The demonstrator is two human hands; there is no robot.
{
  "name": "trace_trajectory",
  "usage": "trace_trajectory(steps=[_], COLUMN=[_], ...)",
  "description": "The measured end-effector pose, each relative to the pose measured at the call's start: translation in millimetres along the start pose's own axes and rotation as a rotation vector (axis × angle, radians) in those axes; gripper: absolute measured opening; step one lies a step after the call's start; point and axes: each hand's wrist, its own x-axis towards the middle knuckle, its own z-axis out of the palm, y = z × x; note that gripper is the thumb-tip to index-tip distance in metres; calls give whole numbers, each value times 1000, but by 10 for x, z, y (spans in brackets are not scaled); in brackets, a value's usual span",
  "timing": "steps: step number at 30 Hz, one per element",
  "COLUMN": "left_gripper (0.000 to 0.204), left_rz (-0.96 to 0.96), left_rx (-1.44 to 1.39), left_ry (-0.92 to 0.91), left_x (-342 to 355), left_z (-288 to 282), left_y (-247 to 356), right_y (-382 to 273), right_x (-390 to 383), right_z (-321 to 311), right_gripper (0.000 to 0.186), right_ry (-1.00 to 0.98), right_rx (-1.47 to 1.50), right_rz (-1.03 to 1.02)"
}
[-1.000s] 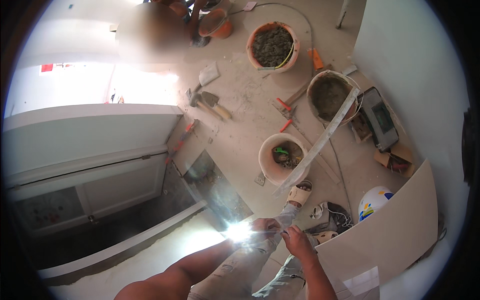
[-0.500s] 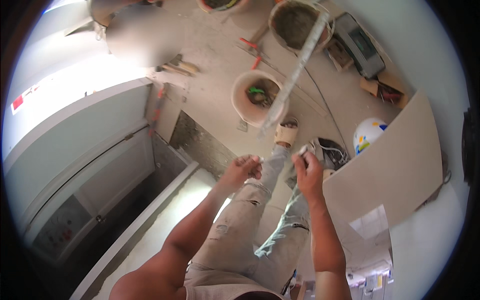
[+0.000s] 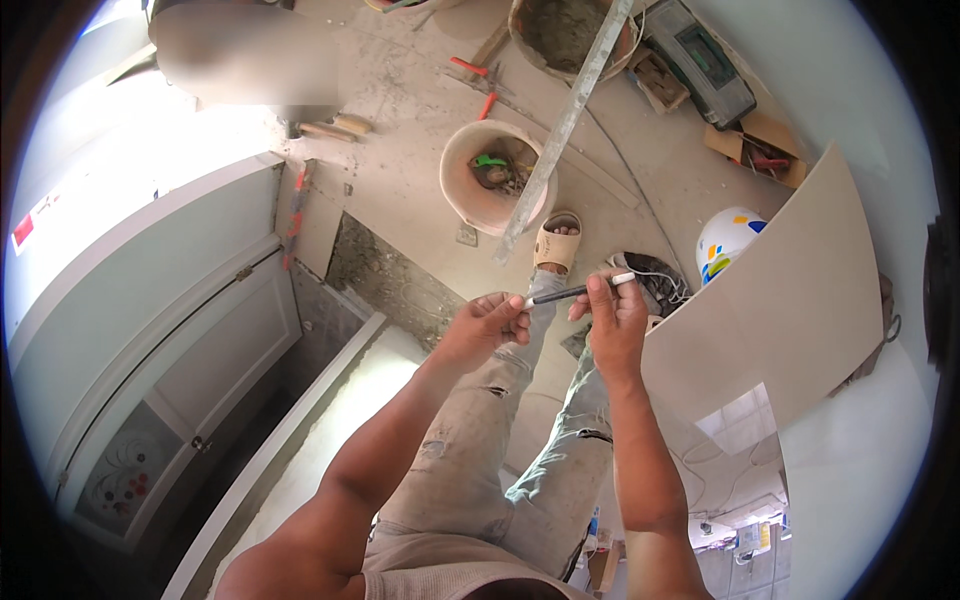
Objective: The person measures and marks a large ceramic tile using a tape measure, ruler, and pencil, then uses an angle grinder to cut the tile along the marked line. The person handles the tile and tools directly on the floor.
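A slim dark pen (image 3: 557, 295) with white ends, apparently a marker, spans the space between my hands above my legs. The fingertips of my left hand (image 3: 482, 328) pinch its white left end. My right hand (image 3: 618, 318) grips the other end between thumb and fingers, and a white tip sticks out past them. Beyond my hands stands a pale bucket (image 3: 455, 190) holding rubble and a green item. A long metal straightedge (image 3: 565, 130) slants across the bucket's right side.
A large beige panel (image 3: 790, 290) stands at the right, with a white patterned helmet (image 3: 725, 240) behind it. Farther off are a mortar bucket (image 3: 520, 35), a grey toolbox (image 3: 700, 75) and a cardboard box (image 3: 745, 160). A white door (image 3: 225, 345) lies left, beside a ledge (image 3: 290, 440).
The pen now shows plainly between my hands; before, only white bits showed at my fingertips. My right hand has turned slightly and risen. The view has shifted, moving the far objects up and left.
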Motion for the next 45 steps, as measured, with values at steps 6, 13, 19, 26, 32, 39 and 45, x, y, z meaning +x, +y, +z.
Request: trace_trajectory(steps=[6, 13, 19, 26, 32, 39, 45], left_gripper=[27, 48, 68, 70, 69, 61, 61], left_rz=[42, 109, -60, -95, -205, -312, -362], left_rx=[6, -433, 969, 1654, 1640, 1778, 1968], left_ry=[69, 285, 481, 81, 209, 285, 324], left_x=[-28, -23, -289, -395, -323, -401, -415], left_z=[40, -26, -393, -895, -418, 34, 324], left_y=[-72, -179, -641, -1306, -1318, -1540, -1642], right_y=[105, 279, 759, 1134, 1494, 1519, 1867], right_x=[-159, -139, -365, -2225, -2978, -2892, -3163], right_z=[162, 793, 512, -980, -1574, -1529, -1848], right_gripper=[23, 30, 36, 39, 65, 72, 70], right_ry=[57, 57, -126, -254, 5, 59, 113], right_rx=[8, -317, -685, -1199, -1021, -976, -766], right_rz=[118, -263, -249, 159, 433, 727, 581])
